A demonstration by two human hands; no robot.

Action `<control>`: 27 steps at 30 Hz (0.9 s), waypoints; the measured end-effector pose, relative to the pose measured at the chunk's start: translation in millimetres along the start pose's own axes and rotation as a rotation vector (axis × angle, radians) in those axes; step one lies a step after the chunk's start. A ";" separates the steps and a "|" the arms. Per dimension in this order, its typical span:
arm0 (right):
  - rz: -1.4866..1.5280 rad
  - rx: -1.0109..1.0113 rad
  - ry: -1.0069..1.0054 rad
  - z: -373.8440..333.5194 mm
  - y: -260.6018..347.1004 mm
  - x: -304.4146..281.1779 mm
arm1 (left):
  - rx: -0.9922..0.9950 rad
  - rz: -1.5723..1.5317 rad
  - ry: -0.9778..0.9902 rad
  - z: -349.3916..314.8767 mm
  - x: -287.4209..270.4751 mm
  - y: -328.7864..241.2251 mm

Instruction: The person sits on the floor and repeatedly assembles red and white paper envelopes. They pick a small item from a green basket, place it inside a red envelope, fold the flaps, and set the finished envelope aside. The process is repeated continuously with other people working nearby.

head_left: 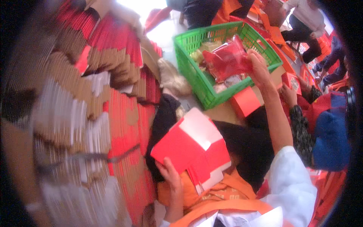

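Observation:
My left hand is closed on the lower left edge of a red cardboard box. White flaps stand up from the box, which rests tilted over my lap. My right arm reaches forward to a green plastic crate. There my right hand grips a red, shiny, see-through packet by its right edge, above the other contents. Pale yellowish and clear packets lie beneath it in the crate, too blurred to tell their kind.
Tall stacks of folded cardboard, red, white and brown, fill the left side. An orange-red box stands against the crate's near side. At the right, another person's hand touches a red box. More people are farther back.

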State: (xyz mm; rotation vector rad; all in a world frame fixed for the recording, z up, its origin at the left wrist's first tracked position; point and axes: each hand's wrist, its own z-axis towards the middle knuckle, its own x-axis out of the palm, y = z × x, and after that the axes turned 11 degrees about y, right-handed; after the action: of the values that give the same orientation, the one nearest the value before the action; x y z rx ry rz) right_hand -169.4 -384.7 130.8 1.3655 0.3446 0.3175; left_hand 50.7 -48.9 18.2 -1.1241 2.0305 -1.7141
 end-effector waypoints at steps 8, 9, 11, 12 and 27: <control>0.420 0.329 -0.097 -150.8 3.1 63.0 | 0.056 -0.047 0.110 -36.3 38.5 -1.6; 0.432 0.336 -0.089 -158.4 2.4 71.9 | 0.132 0.063 0.159 -38.9 34.1 -0.5; 0.457 0.332 -0.070 -170.0 -5.6 86.3 | 0.136 0.100 0.152 -40.1 29.5 5.5; 0.470 0.321 -0.059 -174.4 -9.8 93.1 | 0.132 0.117 0.151 -41.6 29.5 7.4; -0.209 0.067 0.305 -247.6 16.6 138.8 | 0.000 0.445 0.181 -72.7 19.1 28.7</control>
State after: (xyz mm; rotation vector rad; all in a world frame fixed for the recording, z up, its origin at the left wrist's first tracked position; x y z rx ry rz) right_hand -147.3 -103.2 97.6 1.3338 0.7518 0.3421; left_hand -19.3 -9.3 16.9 -0.4735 2.1748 -1.6257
